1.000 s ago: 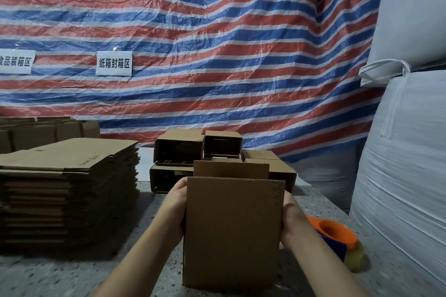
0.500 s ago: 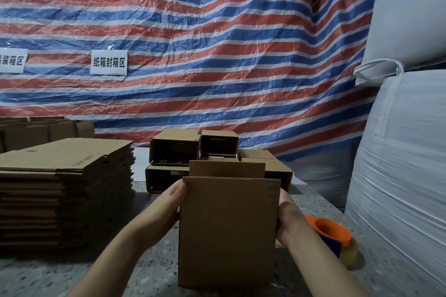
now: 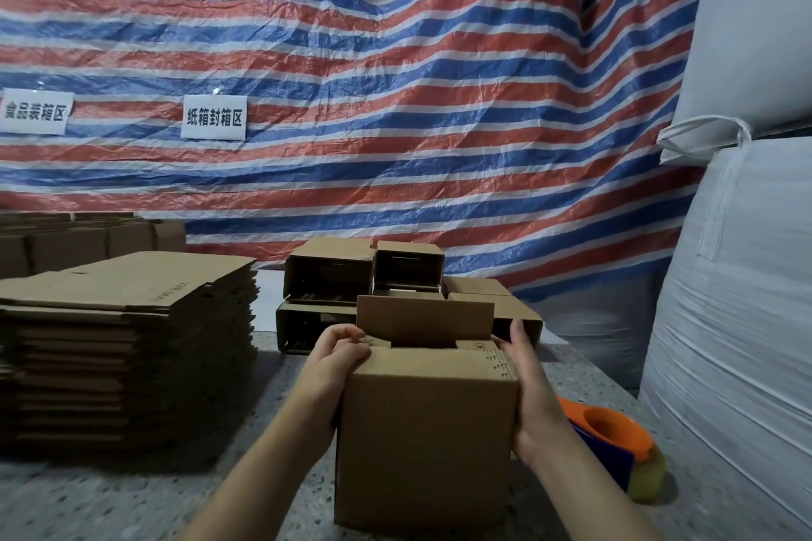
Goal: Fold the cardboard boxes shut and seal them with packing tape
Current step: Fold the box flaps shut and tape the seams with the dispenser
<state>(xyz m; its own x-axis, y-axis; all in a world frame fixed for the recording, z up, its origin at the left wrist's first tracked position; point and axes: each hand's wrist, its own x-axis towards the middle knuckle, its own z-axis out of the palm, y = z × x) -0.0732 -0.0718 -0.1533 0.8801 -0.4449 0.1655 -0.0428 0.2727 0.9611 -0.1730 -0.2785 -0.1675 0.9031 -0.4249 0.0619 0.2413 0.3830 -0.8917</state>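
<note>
A brown cardboard box [image 3: 424,444] stands upright on the speckled table [image 3: 175,492] in front of me. Its near flap is folded down over the top and its far flap [image 3: 424,318] still stands up. My left hand [image 3: 336,360] grips the box's upper left edge, fingers curled over the side flap. My right hand [image 3: 525,378] presses flat against the box's right side with straight fingers, fingertips at the top corner. An orange and blue tape dispenser [image 3: 608,439] with a roll of tape lies on the table just right of the box.
A tall stack of flattened cartons [image 3: 127,347] fills the left of the table. Several opened boxes [image 3: 334,272] are piled behind the one I hold. Big white sacks [image 3: 742,277] wall off the right. A striped tarp [image 3: 351,79] hangs behind.
The box's near flap, upright before, has folded down over the top. My left hand has moved up onto the top left edge, and my right hand has slid up the right side.
</note>
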